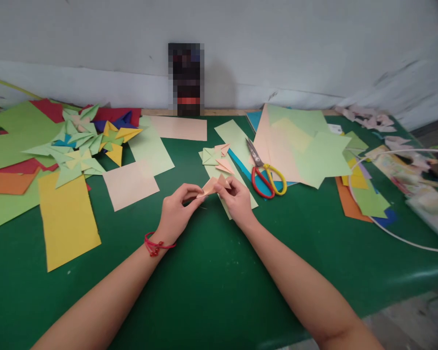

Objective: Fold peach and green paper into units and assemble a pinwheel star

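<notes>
A small piece of folded peach paper (210, 185) is held up between my hands over the green table. My left hand (180, 206) pinches its left end between thumb and fingers. On the other end, my right hand (236, 197) is closed, with a pointed flap standing up by the thumb. Just beyond lie several folded green and peach pieces (212, 156) on a pale green strip (207, 171). Scissors (257, 160) with one red and one yellow handle rest to the right, over a blue paper strip (240, 164).
Folded paper stars (81, 160) and coloured sheets cover the left side, with a yellow sheet (69, 221) nearer me. Large peach and green sheets (277, 155) lie at the back right. A blurred-out dark upright object (186, 80) leans against the wall. A white loop (365, 214) hangs over the right edge.
</notes>
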{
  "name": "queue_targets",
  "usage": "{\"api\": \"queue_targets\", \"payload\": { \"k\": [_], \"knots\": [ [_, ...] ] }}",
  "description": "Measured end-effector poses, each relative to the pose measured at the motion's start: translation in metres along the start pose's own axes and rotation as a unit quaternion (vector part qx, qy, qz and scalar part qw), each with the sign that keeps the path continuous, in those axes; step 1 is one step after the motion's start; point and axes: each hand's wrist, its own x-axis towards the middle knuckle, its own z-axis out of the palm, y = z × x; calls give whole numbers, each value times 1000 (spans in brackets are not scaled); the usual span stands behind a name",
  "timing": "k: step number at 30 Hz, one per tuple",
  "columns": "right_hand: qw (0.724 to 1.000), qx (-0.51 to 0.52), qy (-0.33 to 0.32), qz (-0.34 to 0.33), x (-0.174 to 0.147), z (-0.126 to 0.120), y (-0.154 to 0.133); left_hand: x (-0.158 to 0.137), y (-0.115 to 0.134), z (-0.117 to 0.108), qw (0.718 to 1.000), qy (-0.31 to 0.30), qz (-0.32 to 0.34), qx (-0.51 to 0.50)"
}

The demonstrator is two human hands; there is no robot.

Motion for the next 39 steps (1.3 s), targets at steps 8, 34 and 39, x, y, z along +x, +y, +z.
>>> {"api": "queue_targets", "payload": {
  "k": [8, 34, 39],
  "knots": [
    [1000, 1, 7, -5, 0, 0, -1, 0, 3, 0, 1000, -8, -12, -15],
    [999, -30, -5, -32, -4, 3, -1, 3, 12, -4, 989, -113, -89, -32],
    [997, -61, -20, -39, -7, 3, -4, 3, 11, -4, 992, -105, -77, -2]
  ]
}}
